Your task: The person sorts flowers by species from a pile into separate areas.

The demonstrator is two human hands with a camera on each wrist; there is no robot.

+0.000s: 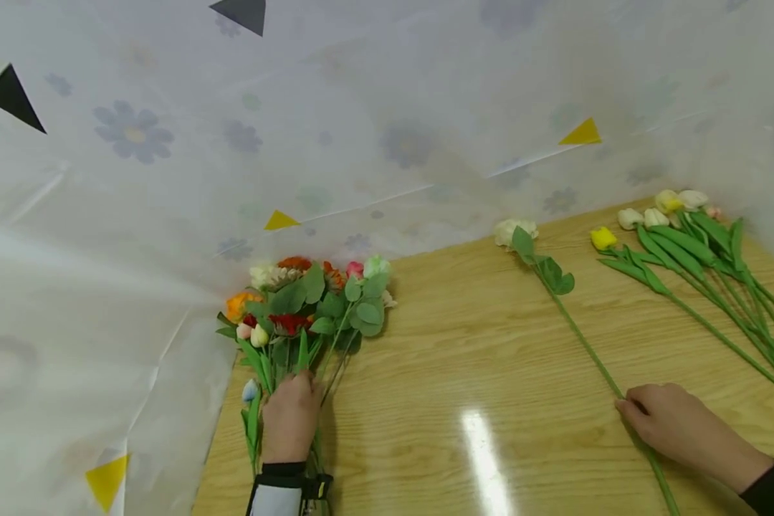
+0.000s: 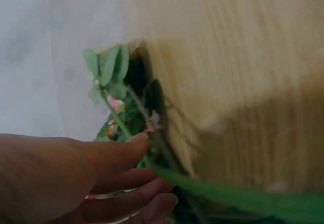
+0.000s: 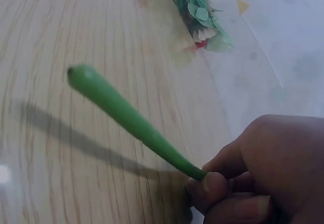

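Note:
My left hand [image 1: 294, 387] grips the stems of a mixed bouquet [image 1: 309, 304] of orange, red, pink and white flowers with green leaves, lying at the table's left edge. In the left wrist view the fingers [image 2: 126, 155] curl round the stems beside leaves [image 2: 107, 67]. My right hand [image 1: 627, 407] pinches the long green stem [image 1: 580, 337] of a single white rose [image 1: 513, 231] that lies on the wooden table [image 1: 464, 358]. The right wrist view shows that hand [image 3: 212, 183] holding the stem [image 3: 126, 118], whose free end sticks out above the wood, and the bouquet [image 3: 200, 14] far off.
A bunch of white and yellow tulips [image 1: 696, 244] lies at the table's far right. A translucent flower-printed sheet [image 1: 135, 179] with yellow and black triangles covers the left side and back. Light glares on the wood [image 1: 484, 451] between my hands.

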